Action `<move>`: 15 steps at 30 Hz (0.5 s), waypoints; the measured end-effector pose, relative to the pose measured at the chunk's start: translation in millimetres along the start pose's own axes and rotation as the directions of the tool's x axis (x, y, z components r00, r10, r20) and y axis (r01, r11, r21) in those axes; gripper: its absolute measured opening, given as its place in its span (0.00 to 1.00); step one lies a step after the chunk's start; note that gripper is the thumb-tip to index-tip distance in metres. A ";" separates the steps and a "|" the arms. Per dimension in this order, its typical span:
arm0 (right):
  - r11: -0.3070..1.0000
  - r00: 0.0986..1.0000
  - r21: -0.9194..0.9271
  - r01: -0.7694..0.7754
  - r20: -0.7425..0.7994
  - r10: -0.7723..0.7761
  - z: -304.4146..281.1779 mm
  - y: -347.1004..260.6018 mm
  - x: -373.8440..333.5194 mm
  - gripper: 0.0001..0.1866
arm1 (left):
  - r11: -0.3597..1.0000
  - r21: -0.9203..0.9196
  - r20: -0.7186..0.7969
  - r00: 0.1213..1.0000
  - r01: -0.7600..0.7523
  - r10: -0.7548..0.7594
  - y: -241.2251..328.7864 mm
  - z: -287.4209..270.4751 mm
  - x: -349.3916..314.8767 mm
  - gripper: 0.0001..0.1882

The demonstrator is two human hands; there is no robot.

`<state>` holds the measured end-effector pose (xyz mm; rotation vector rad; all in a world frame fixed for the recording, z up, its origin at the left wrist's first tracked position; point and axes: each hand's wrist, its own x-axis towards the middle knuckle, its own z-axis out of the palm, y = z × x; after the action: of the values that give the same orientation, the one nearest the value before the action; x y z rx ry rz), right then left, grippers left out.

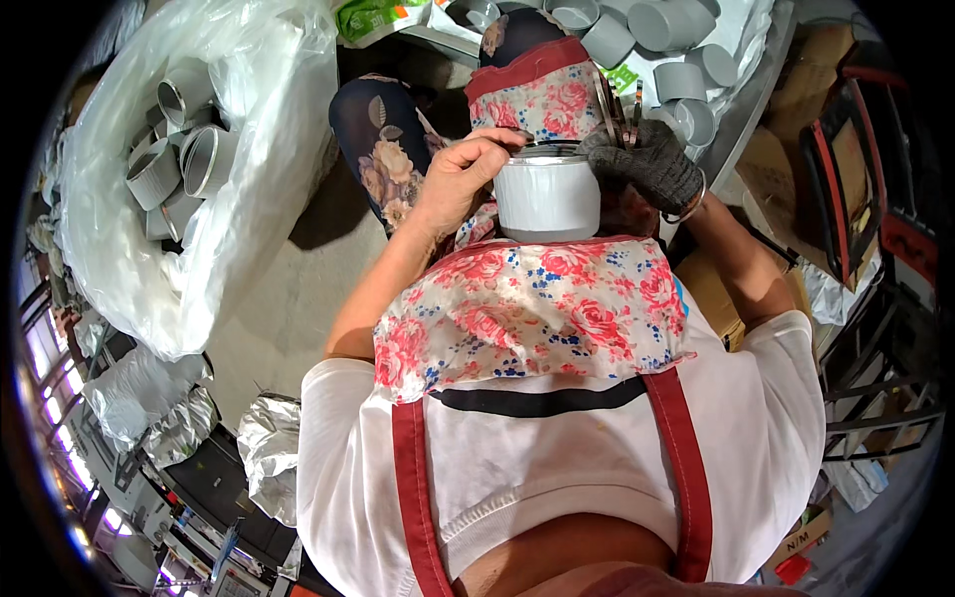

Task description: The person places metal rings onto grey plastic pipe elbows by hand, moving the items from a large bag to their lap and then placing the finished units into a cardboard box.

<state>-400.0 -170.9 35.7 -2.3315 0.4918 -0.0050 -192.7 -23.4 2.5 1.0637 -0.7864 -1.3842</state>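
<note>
A smooth grey cylindrical cup is held in front of my lap, its dark rim facing away from me. My left hand is bare, with thumb and fingers pinched together at the left side of that rim. On the other side my right hand, in a dark grey knit glove, is closed against the cup's right side. A slim metal hand tool sticks up out of the gloved fist; its exact kind cannot be made out. The glove hides the cup's right edge.
At the left, a large clear plastic bag holds several grey cups. More grey cups lie in a metal-edged tray at the far right. Cardboard and black-and-red frames stand to the right. Foil-like wrapping lies lower left.
</note>
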 end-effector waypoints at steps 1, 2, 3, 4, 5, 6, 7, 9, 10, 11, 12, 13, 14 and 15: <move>0.980 0.998 0.201 -0.013 -0.051 0.024 0.4 -0.3 -2.5 0.10 | 0.999 -0.039 -0.018 1.000 0.004 -0.005 -0.9 3.7 -0.9 0.12; 0.932 0.992 0.351 -0.088 -0.053 0.113 1.3 -1.0 -5.2 0.10 | 0.994 -0.106 -0.029 0.999 0.030 -0.033 -1.5 7.4 -1.3 0.13; 0.856 0.984 0.504 -0.116 -0.062 0.170 1.7 -1.8 -8.5 0.10 | 0.983 -0.174 -0.042 0.996 0.066 -0.075 -2.0 11.4 -2.5 0.14; 0.978 0.982 0.205 0.028 -0.189 0.012 2.6 -2.3 -11.2 0.10 | 0.962 -0.250 -0.040 0.992 0.108 -0.121 -2.4 14.8 -2.9 0.16; 0.976 0.943 -0.124 0.177 -0.264 -0.205 4.7 -3.1 -14.4 0.10 | 0.939 -0.296 -0.014 0.982 0.178 -0.190 -2.3 17.2 -3.1 0.21; 0.842 0.872 -0.478 0.250 -0.267 -0.411 6.9 -3.7 -17.7 0.11 | 0.975 -0.187 -0.001 0.993 0.120 -0.122 -2.7 19.0 -2.9 0.23; 0.951 0.901 -0.219 0.220 -0.326 -0.284 10.4 -3.9 -20.0 0.11 | 0.994 -0.087 0.022 0.998 0.065 -0.063 -3.3 20.5 -1.7 0.25; 0.986 0.906 0.044 0.162 -0.402 -0.131 19.5 -5.8 -25.0 0.13 | 0.998 -0.039 0.068 0.996 0.054 -0.051 -5.1 23.0 -1.1 0.32; 0.984 0.888 0.058 0.168 -0.443 -0.126 24.2 -7.5 -26.8 0.14 | 0.998 -0.033 0.031 0.998 0.056 -0.055 -5.9 24.9 -2.5 0.33; 0.962 0.828 -0.175 0.211 -0.491 -0.271 27.3 -8.8 -30.5 0.15 | 0.998 -0.037 0.006 0.998 0.059 -0.059 -7.0 26.6 -4.0 0.33; 0.899 0.770 -0.396 0.187 -0.509 -0.384 28.2 -9.5 -32.8 0.15 | 0.998 -0.061 0.005 0.999 0.034 -0.034 -7.5 29.7 -6.1 0.34; 0.844 0.828 -0.529 0.085 -0.434 -0.355 30.7 -15.1 -43.7 0.14 | 0.998 -0.059 -0.036 0.999 0.036 -0.038 -7.6 31.7 -10.4 0.34; 0.943 0.830 -0.286 0.168 -0.476 -0.292 31.2 -16.8 -46.8 0.12 | 0.999 0.006 -0.055 0.997 0.051 -0.050 -7.1 34.0 -10.6 0.32; 0.984 0.887 -0.032 0.174 -0.429 -0.170 31.2 -20.0 -51.3 0.10 | 0.997 -0.016 -0.119 0.989 0.081 -0.083 -7.3 37.2 -15.0 0.27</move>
<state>-436.1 -118.9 33.7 -2.3597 0.4925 -0.6200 -231.0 -12.5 11.5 1.1704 -0.6532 -1.3784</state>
